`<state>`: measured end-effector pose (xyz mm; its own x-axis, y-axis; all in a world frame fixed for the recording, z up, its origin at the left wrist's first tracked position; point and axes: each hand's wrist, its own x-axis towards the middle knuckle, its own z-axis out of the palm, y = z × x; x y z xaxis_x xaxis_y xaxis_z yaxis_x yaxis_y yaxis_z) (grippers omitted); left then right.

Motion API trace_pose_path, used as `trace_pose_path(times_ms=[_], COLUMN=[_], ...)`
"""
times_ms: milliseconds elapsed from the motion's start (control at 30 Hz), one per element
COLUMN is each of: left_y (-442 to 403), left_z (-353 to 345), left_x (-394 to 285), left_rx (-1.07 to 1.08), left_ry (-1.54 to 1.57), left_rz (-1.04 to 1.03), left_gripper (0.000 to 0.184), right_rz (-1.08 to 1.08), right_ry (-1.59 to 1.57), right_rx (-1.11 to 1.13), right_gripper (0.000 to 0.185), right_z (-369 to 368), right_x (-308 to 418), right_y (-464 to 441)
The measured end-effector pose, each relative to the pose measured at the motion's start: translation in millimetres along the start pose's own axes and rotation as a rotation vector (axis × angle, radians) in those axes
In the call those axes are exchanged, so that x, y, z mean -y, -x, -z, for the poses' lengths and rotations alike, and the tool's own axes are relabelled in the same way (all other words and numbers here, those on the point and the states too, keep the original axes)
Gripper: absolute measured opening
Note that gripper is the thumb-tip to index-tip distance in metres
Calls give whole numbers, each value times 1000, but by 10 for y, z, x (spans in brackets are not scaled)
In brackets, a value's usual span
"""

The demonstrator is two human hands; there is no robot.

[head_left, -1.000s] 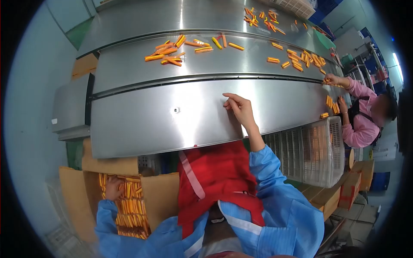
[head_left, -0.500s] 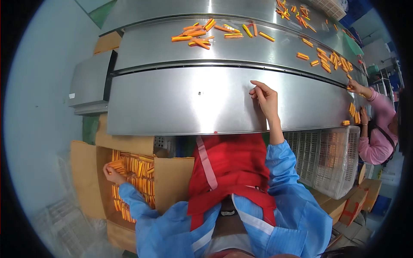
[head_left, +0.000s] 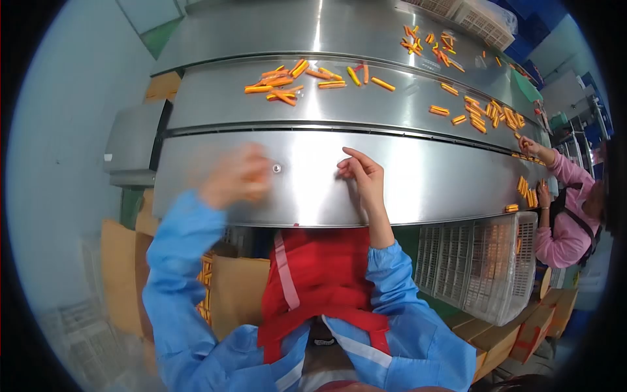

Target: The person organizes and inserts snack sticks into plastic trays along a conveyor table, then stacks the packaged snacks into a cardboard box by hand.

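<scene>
My left hand (head_left: 236,176) is smeared by motion above the left part of the near steel table (head_left: 431,176); what it holds, if anything, cannot be made out. Beside it on the steel is a small round metal piece (head_left: 277,168). My right hand (head_left: 364,173) hovers over the middle of the same surface, forefinger stretched out, the other fingers curled, nothing visible in it. Beyond both hands, orange-and-yellow sticks (head_left: 277,81) lie in a loose pile on the middle strip. More sticks (head_left: 205,287) show in a cardboard box (head_left: 238,291), partly behind my left sleeve.
A co-worker in pink (head_left: 568,222) handles sticks at the far right. White plastic crates (head_left: 477,261) stand below the table's right front edge. Further stick piles (head_left: 493,114) lie at the right. A grey metal box (head_left: 134,137) adjoins the table's left end.
My left hand has left the cardboard box and moved up over the near table. My right hand stays over the table in much the same pose. The camera view has shifted.
</scene>
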<state>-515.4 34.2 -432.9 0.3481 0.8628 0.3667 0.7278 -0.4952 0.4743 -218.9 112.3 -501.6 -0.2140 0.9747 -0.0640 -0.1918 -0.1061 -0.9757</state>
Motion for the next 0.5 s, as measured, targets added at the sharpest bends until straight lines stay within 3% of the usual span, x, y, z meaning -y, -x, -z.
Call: trace_pose_path(times_ms=[33, 67, 133, 200, 267, 300, 400, 467, 500], left_y=[-399, -640, -909, -1101, -1147, -1145, -1134, -1104, -1088], left_z=[-369, -705, -1171, -1328, -1408, -1405, -1279, -1212, -1106], left_x=[-62, -175, -352, -406, -449, -445, -399, -360, -378], left_rx=[156, 272, 326, 323, 327, 295, 275, 14, 29], left_ry=[-100, -94, -125, -92, -70, -29, -3, 314, 698], left_rz=[-273, -373, -424, -435, -409, -387, -295, -129, -24], left_gripper=[14, 11, 10, 11, 12, 16, 25, 33, 39], right_rz=[-120, -102, -292, -233, 95, 166, 157, 128, 111], right_ry=[-232, -233, -920, -834, 2, 91, 63, 2, -20], right_rx=[0, -14, 31, 80, -55, -38, -73, -124, -161], right_gripper=[25, 25, 23, 16, 16, 19, 20, 20, 20], right_z=[14, 81, 322, 492, 426, 457, 532, 604, 604], right_x=[34, -1, -164, -186, -85, -158, -268, -281, -236], right_y=[10, -7, 5, 71, 158, 143, 110, 58, 40])
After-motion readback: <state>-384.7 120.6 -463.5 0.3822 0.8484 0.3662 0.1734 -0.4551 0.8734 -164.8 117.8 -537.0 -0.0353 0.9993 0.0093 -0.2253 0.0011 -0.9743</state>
